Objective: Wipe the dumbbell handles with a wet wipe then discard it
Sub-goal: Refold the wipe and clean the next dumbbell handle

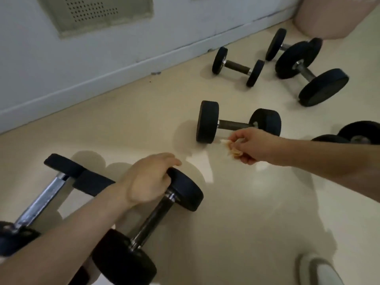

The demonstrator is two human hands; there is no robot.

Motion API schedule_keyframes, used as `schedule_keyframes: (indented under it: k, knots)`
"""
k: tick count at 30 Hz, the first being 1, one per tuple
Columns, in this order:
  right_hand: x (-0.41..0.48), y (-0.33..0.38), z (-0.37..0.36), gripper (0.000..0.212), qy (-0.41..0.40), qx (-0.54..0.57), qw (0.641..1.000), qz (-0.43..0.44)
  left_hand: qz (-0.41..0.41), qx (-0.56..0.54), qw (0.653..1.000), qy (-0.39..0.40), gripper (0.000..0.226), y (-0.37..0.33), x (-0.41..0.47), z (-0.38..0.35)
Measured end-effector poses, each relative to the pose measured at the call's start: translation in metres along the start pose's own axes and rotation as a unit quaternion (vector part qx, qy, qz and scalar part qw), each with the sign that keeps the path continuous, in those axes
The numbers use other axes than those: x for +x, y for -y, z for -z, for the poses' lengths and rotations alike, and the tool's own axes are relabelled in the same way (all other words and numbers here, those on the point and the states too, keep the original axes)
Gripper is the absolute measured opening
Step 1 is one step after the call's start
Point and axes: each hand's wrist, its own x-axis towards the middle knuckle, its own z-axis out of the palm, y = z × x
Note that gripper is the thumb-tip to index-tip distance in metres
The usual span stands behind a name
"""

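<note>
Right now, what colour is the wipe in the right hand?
Whitish wipe with tan staining; head view.

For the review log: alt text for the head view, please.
A right hand holds a crumpled wipe near a dumbbell on the floor; the left hand rests on a nearer dumbbell. More dumbbells lie by the wall.

seven dumbbells (238, 122), one wipe (233, 150), two hands (148, 179)

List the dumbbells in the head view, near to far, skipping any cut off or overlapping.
Dumbbell under the left hand → dumbbell beside the wipe hand → small dumbbell near the wall. Left out: the chrome-handled one at the left edge, the one cut off at the right edge, and the overlapping pair at far right.
</note>
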Motion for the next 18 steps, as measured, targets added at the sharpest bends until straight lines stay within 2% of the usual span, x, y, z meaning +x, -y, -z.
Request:
schedule_keyframes:
  k: [3,7,8,10,12,14,15,18]
  knots:
    - [0.006,-0.037,0.024,0.012,-0.062,0.099,0.993,-0.011,-0.002,0.043,0.998,-0.054,0.048,-0.023,0.069,0.007]
    - [0.024,-0.068,0.044,0.019,-0.029,0.234,0.971,0.034,-0.029,0.181,0.983,0.023,0.060,-0.050,0.128,-0.013]
    - [0.033,-0.075,0.048,0.017,-0.049,0.222,0.972,0.052,-0.022,0.210,0.977,0.038,0.066,-0.054,0.137,-0.018]
    - [0.056,-0.091,0.059,0.008,-0.158,0.106,0.978,0.080,0.018,0.200,0.979,0.038,0.076,-0.061,0.159,-0.025]
    - [0.078,-0.113,0.070,0.012,-0.259,-0.029,0.961,0.087,0.132,0.097,0.986,-0.019,0.088,-0.066,0.191,-0.025]
    - [0.092,-0.135,0.076,0.015,-0.304,-0.045,0.947,0.089,0.255,-0.050,0.961,-0.089,0.094,-0.071,0.225,-0.026]
    - [0.098,-0.145,0.074,0.012,-0.320,-0.030,0.940,0.113,0.287,-0.067,0.949,-0.108,0.094,-0.074,0.236,-0.030]
    - [0.103,-0.162,0.061,0.007,-0.370,-0.032,0.902,0.219,0.316,0.051,0.939,-0.123,0.079,-0.077,0.245,-0.045]
